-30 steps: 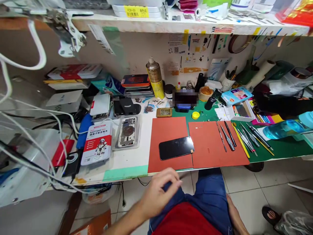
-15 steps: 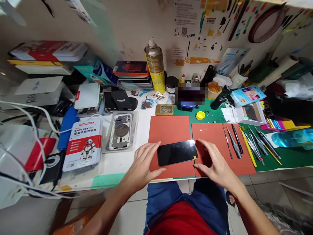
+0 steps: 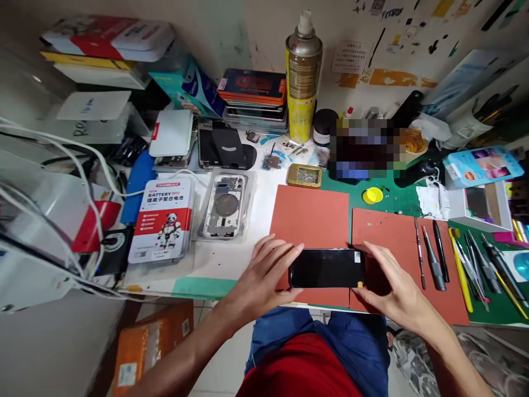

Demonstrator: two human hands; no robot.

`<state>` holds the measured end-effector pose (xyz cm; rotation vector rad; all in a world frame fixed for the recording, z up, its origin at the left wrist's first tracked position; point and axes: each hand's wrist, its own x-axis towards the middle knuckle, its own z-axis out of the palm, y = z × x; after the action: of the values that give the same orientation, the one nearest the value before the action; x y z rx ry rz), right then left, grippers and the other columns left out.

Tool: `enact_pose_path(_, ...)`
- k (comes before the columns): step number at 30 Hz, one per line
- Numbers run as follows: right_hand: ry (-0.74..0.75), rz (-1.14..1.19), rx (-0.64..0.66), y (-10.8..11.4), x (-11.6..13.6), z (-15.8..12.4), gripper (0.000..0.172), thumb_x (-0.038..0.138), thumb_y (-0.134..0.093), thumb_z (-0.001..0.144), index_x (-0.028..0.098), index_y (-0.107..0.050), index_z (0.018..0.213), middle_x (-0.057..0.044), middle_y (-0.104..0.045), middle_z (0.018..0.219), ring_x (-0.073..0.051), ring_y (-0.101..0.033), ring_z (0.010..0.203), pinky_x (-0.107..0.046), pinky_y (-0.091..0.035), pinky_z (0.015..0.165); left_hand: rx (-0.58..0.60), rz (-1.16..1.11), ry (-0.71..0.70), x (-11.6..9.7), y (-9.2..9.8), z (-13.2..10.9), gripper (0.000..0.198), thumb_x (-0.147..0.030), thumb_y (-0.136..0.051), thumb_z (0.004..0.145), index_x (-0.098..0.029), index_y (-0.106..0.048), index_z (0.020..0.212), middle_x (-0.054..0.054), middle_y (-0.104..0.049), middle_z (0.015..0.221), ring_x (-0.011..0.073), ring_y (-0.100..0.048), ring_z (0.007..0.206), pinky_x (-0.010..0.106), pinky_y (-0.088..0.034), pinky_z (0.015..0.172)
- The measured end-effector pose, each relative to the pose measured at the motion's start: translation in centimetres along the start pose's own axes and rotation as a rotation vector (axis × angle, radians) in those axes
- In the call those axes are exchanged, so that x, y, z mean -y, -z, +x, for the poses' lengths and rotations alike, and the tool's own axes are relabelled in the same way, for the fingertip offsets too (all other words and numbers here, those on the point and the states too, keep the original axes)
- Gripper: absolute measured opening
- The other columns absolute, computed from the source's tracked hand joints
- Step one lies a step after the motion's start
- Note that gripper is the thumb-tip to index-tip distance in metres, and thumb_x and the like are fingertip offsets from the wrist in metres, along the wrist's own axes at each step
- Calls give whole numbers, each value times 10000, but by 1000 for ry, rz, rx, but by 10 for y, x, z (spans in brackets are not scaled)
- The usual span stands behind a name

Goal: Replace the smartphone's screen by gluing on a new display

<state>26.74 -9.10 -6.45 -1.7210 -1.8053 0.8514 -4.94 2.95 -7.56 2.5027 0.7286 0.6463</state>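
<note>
A smartphone [image 3: 326,269] with a dark, glossy screen lies crosswise on the reddish-brown mats, near the bench's front edge. A small white label and a yellow tab mark its right end. My left hand [image 3: 268,273] grips the left end, thumb on the near edge and fingers on the far edge. At the other end, my right hand [image 3: 390,281] holds the corners the same way between thumb and fingers. Left of the mats, an opened phone housing [image 3: 226,207] sits in a clear plastic tray.
Tweezers, a metal pick and a yellow brush [image 3: 460,270] lie to the right. A battery box [image 3: 162,220] and white cables [image 3: 88,207] are at the left. Behind the mats stand a small tin [image 3: 305,175], a yellow cap [image 3: 372,195] and a spray can [image 3: 303,77].
My hands have closed in on the phone's two ends, and it now lies straighter, parallel to the bench edge. The camera view has shifted to the left and down.
</note>
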Motion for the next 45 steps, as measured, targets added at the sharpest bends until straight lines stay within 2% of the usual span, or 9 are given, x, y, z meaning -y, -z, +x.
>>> enact_pose_path(13,-69,16,49,7,-5,-8,795,385,-675,1013,367,-261,1692,-113,-492,1608,-331,-509,1491,-586,-530,1195,123,-62,60,-1,0,-6,923,-381,-830,916,-233,-314,1666,138,-628,1481,323,-549,1390,583,-410,1253)
enact_pose_path(16,-58,17,51,8,-6,-8,790,382,-677,1011,366,-272,1689,-116,-491,1616,-339,-513,1490,-599,-526,1198,-7,-51,95,0,5,-14,819,-386,-820,925,-225,-403,1612,137,-675,1417,313,-590,1344,533,-473,1191)
enact_pose_path(20,-55,19,51,9,-8,-10,787,392,-677,1010,366,-277,1687,-111,-487,1622,-338,-509,1497,-593,-521,1205,-249,-25,102,3,12,-24,424,-60,-642,1006,-249,-602,1383,15,-725,989,196,-671,954,407,-547,1004)
enact_pose_path(25,-72,17,50,7,-12,-14,773,418,-673,1013,365,-287,1681,-113,-467,1630,-334,-504,1501,-579,-534,1191,-63,305,166,5,14,-16,500,-113,-550,1033,-139,-502,1530,124,-685,1158,271,-622,1055,463,-524,985)
enact_pose_path(31,-90,36,52,2,-12,-16,808,437,-690,1000,384,-263,1684,-98,-441,1651,-335,-473,1522,-601,-504,1215,114,565,258,-2,4,6,511,-144,-504,1000,-45,-546,1500,128,-688,1022,305,-620,938,480,-516,887)
enact_pose_path(35,-86,51,54,2,-11,-15,811,431,-696,998,391,-263,1682,-95,-436,1658,-331,-448,1540,-605,-480,1236,89,594,205,5,15,14,451,-148,-508,1020,-40,-568,1453,136,-721,1044,295,-652,929,458,-523,858)
enact_pose_path(40,-71,70,43,1,-11,-12,823,412,-706,992,382,-261,1683,-108,-434,1661,-339,-454,1534,-623,-467,1240,-111,453,54,9,36,66,183,-138,-482,1086,-139,-655,1145,92,-772,1019,233,-719,923,365,-538,832)
enact_pose_path(43,-41,82,40,-1,-11,-11,839,382,-712,988,364,-250,1688,-123,-426,1665,-344,-446,1537,-640,-453,1245,105,400,-68,-4,24,128,174,-157,-486,1090,-136,-652,1044,68,-745,844,216,-711,729,332,-452,631)
enact_pose_path(45,-21,86,35,-2,-11,-10,853,382,-719,984,359,-241,1689,-124,-425,1666,-339,-437,1542,-640,-440,1257,159,384,-127,-15,5,172,179,-141,-481,1082,-116,-658,1061,89,-738,821,234,-714,708,340,-425,630)
